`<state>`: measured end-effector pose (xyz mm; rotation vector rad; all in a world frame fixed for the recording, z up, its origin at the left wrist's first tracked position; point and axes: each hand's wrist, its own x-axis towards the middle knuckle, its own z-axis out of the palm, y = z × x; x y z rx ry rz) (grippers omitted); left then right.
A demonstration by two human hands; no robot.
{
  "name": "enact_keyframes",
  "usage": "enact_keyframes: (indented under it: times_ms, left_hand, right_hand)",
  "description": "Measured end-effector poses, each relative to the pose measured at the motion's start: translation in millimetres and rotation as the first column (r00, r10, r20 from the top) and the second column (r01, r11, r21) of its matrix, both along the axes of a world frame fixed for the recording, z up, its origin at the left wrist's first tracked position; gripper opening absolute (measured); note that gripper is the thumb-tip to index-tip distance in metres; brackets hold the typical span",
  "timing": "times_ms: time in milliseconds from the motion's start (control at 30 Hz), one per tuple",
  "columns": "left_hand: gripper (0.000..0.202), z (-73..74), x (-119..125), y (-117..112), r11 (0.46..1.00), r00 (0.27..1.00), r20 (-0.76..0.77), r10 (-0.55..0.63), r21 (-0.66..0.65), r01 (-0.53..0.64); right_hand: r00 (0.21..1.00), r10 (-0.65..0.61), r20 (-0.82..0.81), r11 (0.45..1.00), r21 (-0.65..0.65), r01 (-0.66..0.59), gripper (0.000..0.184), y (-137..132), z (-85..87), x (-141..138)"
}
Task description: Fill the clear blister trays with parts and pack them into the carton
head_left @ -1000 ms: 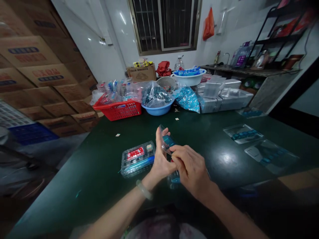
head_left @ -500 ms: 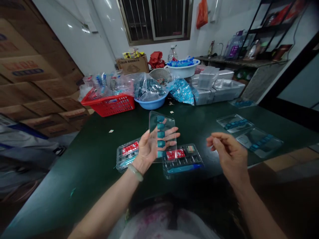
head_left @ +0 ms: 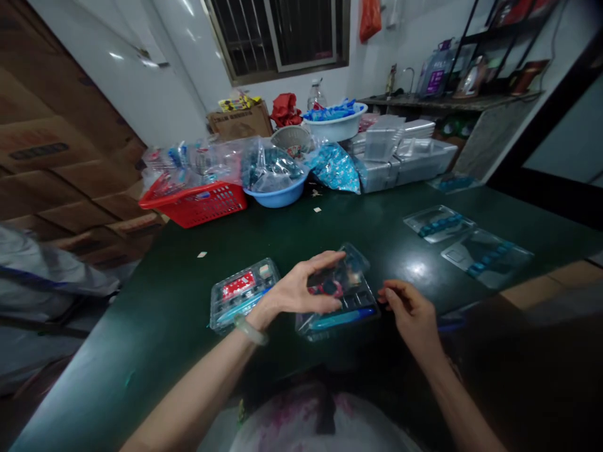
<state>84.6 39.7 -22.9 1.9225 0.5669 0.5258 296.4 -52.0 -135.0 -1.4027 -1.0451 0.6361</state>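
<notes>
Thumb and fingers [head_left: 325, 258] of the left hand [head_left: 294, 290], spread wide, clamp one blurred clear plastic cover [head_left: 357, 258] tilted above one of two pen trays [head_left: 361, 301]; the right hand [head_left: 417, 316] is half-curled just beside it, whether its fingertips meet unclear; farther off are three clear teal-striped panels [head_left: 440, 224], then one red basket [head_left: 205, 210] and two basins [head_left: 277, 199]

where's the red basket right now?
In the head view, the red basket is left of centre on the far part of the table, immediately left of the blue bowl, beyond the left hand.
</notes>
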Motion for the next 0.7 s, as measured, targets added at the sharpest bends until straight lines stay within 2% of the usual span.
enact_keyframes:
  times_ms: [67,133,200,300,500,600,667,700]
  left_hand:
    - [0.083,-5.9,8.6,-2.6,0.954,0.966,-0.259,-0.002,0.288,0.079]
    - [0.087,-15.5,16.7,-4.0,0.894,0.918,-0.396,0.029,0.42,0.153]
    - [0.088,-25.8,21.6,-3.6,0.873,0.891,-0.452,0.039,0.45,0.19]
    - [0.089,-38.5,22.7,-1.2,0.868,0.896,-0.442,0.04,0.46,0.188]
    - [0.1,-54.4,30.3,-6.4,0.831,0.893,-0.44,0.095,0.529,0.172]
    - [0.098,-45.6,32.4,-5.0,0.818,0.9,-0.408,0.152,0.563,0.117]
    - [0.096,-25.1,17.9,1.0,0.794,0.902,-0.362,0.236,0.607,0.036]
    - [0.093,-11.0,3.3,5.1,0.771,0.891,-0.338,0.303,0.637,-0.02]
  right_hand:
    - [1.0,-0.005,0.01,1.0,0.019,0.005,0.021,-0.4,1.0,0.0]
    - [1.0,-0.011,0.023,0.999,0.039,0.011,0.02,-1.4,1.0,-0.4]
    - [0.999,-0.014,0.033,0.999,0.047,0.012,0.019,-3.0,0.2,-0.7]
    - [0.998,-0.016,0.059,0.999,0.043,0.014,0.019,-5.0,-1.4,-1.1]
    - [0.985,-0.046,0.166,0.999,0.036,0.04,0.02,-7.2,-6.2,-1.5]
    - [0.978,-0.103,0.18,0.995,0.013,0.103,0.023,-8.2,-12.3,1.2]
    - [0.98,-0.126,0.153,0.992,-0.009,0.128,0.027,-8.1,-16.7,3.9]
    - [0.983,-0.127,0.134,0.991,-0.017,0.13,0.028,-7.9,-18.6,5.1]
